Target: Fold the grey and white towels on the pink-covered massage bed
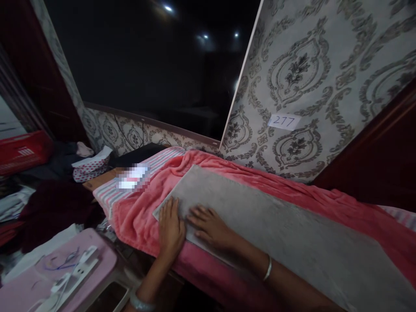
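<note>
A long grey piece of cloth (pixel 260 216) lies spread flat over a pink fleece blanket (pixel 139 216). My left hand (pixel 170 225) rests palm down on the cloth's near left corner, its fingers extended and pointing away from me. Just right of it, my right hand (pixel 211 227) lies on the same cloth with fingers spread and pointing left. Neither hand grips anything. Beneath the blanket, a striped cover (pixel 113 193) shows at the left end.
On the wall behind hangs a large dark television (pixel 156 65). A pink stool (pixel 87 247) at lower left carries a white power strip (pixel 76 273). Clothes (pixel 55 208) are piled at the left, near a red bag (pixel 24 151). A blurred bright item (pixel 132 177) lies on the striped cover.
</note>
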Motion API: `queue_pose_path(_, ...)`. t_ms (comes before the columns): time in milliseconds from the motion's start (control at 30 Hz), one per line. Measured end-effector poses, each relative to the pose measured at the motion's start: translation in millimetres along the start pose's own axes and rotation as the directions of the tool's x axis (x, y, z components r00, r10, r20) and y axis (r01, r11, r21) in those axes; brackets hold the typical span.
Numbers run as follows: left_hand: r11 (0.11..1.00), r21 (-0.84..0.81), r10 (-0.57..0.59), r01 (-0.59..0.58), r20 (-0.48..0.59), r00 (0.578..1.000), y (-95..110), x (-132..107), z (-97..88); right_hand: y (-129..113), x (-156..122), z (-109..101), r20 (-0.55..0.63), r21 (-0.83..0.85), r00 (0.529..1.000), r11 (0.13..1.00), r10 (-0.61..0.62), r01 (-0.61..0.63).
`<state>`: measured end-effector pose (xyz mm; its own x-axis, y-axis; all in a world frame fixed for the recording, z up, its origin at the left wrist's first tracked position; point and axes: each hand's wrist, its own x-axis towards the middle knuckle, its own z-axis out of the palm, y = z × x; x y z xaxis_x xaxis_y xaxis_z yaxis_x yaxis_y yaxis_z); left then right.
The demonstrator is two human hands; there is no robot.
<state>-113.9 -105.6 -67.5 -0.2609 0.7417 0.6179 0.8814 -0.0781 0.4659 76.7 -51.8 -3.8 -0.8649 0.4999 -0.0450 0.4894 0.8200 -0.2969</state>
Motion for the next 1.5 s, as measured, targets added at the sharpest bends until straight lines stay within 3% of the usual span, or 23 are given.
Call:
queue_pose_path(100,0.999,0.05,0.02,-0.021,0.034,0.999,2,0,-2.8,12,29,-14,-0.078,-0.039,0.977,0.978,0.2,-0.203)
queue_pose_path(167,0.995,0.094,0.022,-0.025,0.033,0.999,4,0,-5.0,14,47,-16,-0.094,-0.061,0.966,0.967,0.242,-0.248)
queue_pose_path(300,0.986,0.163,0.02,-0.024,0.026,0.999,8,0,-6.9,11,70,-6,-0.047,-0.078,0.998,0.996,-0.045,0.041)
queue_pose_path(367,0.983,0.184,0.011,-0.019,0.041,0.999,8,0,-6.2,18,80,-6,-0.046,-0.072,0.996,0.994,-0.08,0.076)
queue_pose_path(500,0.975,0.224,0.003,-0.012,0.04,0.999,6,-2,-2.6,54,104,-25,-0.098,-0.06,0.983,0.985,0.155,-0.161)
queue_pose_path(667,0.962,0.27,0.03,-0.049,0.074,0.997,2,-5,0.4,99,140,-47,-0.084,-0.038,0.952,0.953,0.295,-0.299)
queue_pose_path(833,0.955,0.291,0.035,-0.052,0.065,0.997,2,-7,-0.7,121,165,-51,-0.086,-0.014,0.902,0.905,0.423,-0.426)
queue_pose_path(1000,0.959,0.282,0.022,-0.038,0.061,0.998,3,-10,1.3,129,170,-52,-0.091,-0.019,0.897,0.9,0.432,-0.435)
queue_pose_path(1167,0.963,0.268,0.011,-0.028,0.062,0.998,1,-7,0.5,113,166,-52,-0.096,-0.037,0.884,0.885,0.458,-0.463)
queue_pose_path(1233,0.97,0.242,0.013,-0.029,0.069,0.998,0,-5,-1.3,96,159,-47,-0.097,-0.041,0.903,0.905,0.418,-0.423)
queue_pose_path(1367,0.99,0.137,0.012,-0.013,0.005,1.0,1,-2,-4.0,45,128,-27,-0.093,-0.05,0.988,0.99,0.127,-0.132)
queue_pose_path(1500,0.998,0.051,-0.029,0.033,-0.074,0.997,4,-1,-7.0,-8,87,-2,-0.028,-0.016,0.99,0.991,-0.136,0.136)
